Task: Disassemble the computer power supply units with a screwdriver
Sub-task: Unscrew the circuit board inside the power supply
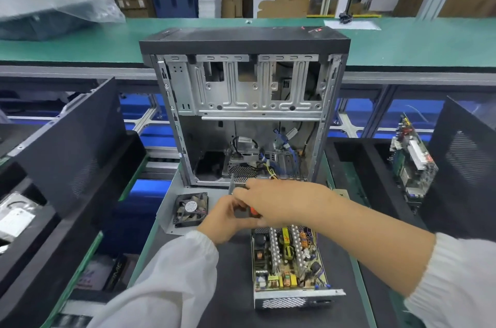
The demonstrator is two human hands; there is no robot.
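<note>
Slippage is the main risk, since both hands crowd one small spot. The left hand (pixel 225 220) curls its fingers around something dark with an orange-red part, probably the screwdriver (pixel 252 211) handle, though most of it is hidden. The right hand (pixel 279 201) lies across and just above it, fingers bent down and pinching near a thin upright metal edge (pixel 231 185) just beyond the fingertips; what exactly it pinches I cannot tell. The open power supply unit (pixel 288 266) sits on the dark surface (pixel 230 274) directly below the right wrist, its lid off and its circuit board, heat sinks and coils bare. If the tool tip jumps out of a screw head, it could drive down into those components or into the fingers of the other hand, which are touching or nearly touching it. Bare skin close to the sheet-metal edge could get cut if the piece twists free suddenly. A loosened screw could drop among the board's parts and be hard to find. A detached fan (pixel 191 209) lies just left of the left hand on a grey metal panel (pixel 169 209); a sweeping elbow could knock it off. Beyond both hands stands the gutted computer case (pixel 245 102), upright and tall, and a hard tug on the wires trailing from it could tip it.
</note>
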